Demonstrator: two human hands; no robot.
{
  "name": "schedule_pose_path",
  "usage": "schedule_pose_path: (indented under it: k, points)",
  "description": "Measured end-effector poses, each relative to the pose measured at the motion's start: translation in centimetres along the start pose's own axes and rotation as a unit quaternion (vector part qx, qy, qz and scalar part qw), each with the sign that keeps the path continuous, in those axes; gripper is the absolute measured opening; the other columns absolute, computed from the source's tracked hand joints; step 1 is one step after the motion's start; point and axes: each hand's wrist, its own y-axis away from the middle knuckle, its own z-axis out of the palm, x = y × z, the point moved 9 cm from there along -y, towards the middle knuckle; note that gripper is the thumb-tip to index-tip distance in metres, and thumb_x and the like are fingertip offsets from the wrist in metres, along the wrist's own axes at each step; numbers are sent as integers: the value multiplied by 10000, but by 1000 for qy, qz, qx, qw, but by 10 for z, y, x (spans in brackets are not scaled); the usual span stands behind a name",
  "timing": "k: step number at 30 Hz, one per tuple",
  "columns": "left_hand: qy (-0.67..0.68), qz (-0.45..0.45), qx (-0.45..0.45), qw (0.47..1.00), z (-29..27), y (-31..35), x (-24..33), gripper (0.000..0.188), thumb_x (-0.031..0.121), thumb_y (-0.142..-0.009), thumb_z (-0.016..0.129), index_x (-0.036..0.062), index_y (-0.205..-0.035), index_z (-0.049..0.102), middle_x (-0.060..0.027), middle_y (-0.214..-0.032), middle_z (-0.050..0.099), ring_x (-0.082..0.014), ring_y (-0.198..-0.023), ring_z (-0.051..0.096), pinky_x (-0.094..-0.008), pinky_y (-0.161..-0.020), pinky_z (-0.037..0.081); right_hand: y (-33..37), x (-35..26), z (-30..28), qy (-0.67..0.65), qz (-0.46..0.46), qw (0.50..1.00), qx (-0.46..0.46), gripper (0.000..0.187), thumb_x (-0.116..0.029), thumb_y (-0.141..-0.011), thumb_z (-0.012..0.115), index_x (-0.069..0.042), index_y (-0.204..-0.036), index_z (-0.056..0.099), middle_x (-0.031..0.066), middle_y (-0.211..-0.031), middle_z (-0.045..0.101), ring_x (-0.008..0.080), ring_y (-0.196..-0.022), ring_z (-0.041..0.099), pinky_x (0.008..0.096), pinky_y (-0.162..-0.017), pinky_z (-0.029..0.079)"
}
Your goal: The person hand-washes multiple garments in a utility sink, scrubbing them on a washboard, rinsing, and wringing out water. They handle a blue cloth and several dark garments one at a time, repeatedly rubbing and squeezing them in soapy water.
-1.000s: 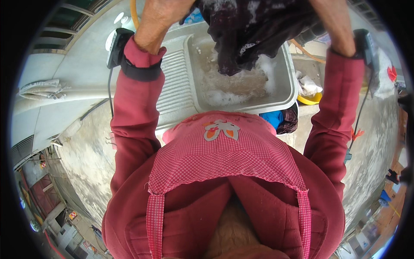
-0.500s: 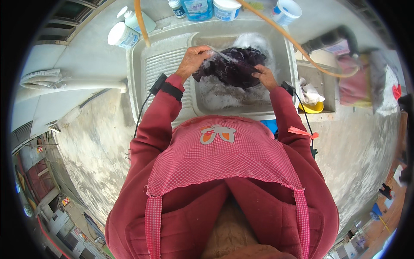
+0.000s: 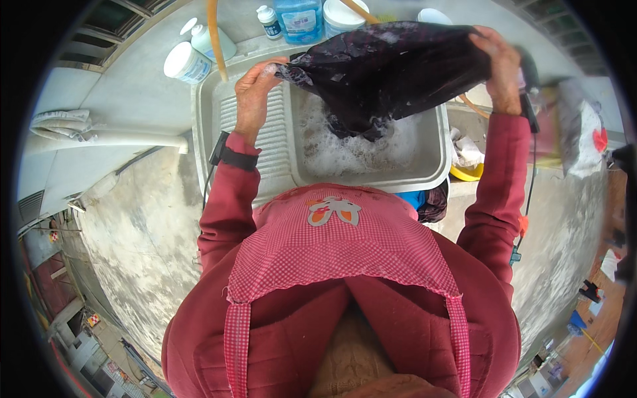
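From my remote seat, the biggest thing I see is the wearer's own red quilted jacket with a red-and-white checked apron [image 3: 345,255], filling the lower half of the view. Above it, at twelve o'clock from the apron, sits a grey plastic wash tub with a ribbed scrubbing board moulded into its left part [image 3: 265,132] and white suds in its basin. Stretched over the tub is a dark, wet, purple-black cloth garment [image 3: 391,69], lifted clear of the suds except for its lowest fold, which dips into the foam. My left hand [image 3: 252,99] pinches the garment's left edge, fingers closed tight on the fabric, at about nine o'clock from the garment's middle. My right hand [image 3: 497,66] clamps the opposite edge at three o'clock, also closed on the cloth, raised a little higher. Beyond the tub, at twelve o'clock, stand a blue translucent detergent bottle [image 3: 300,18], and at ten o'clock two white-capped round plastic jars [image 3: 186,63]. A yellow bowl [image 3: 468,174] peeks out just right of the tub.
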Motion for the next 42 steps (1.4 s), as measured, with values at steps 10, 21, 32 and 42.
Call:
schedule_pose_path:
  k: [10,21,32,42]
  points:
    - [128,97,-102,982,0,-8,110,256,98,-1113,487,-62,-1170,680,-234,-1350,658,-351,-1242,673,-495,-1090,535,21,-69,-44,4,-50,997,62,376,-71,-937,758,27,-1297,717,113,-1211,751,196,-1097,712,297,-1003,537]
    - [-227,13,-191,955,63,1,19,153,9,-998,588,36,-1034,734,-42,-1195,742,-158,-1082,682,-313,-990,532,63,29,14,170,29,985,-18,331,-140,-934,722,-60,-1254,746,18,-1151,719,171,-1112,640,311,-1040,473]
    - [-253,76,-290,920,141,55,-61,241,69,-962,706,71,-1197,761,-85,-1335,605,-221,-1248,604,-359,-1055,511,173,190,185,50,177,973,-139,300,-157,-890,806,33,-1121,777,68,-1028,778,148,-952,674,320,-927,521]
    - [-340,-8,-197,919,69,53,-99,1624,489,-597,1027,-48,-1675,-63,-311,-1745,80,-434,-1638,84,-485,-1331,127,95,-137,221,-205,-75,957,-192,146,-157,-987,737,-22,-1042,741,17,-874,726,127,-759,684,271,-716,542]
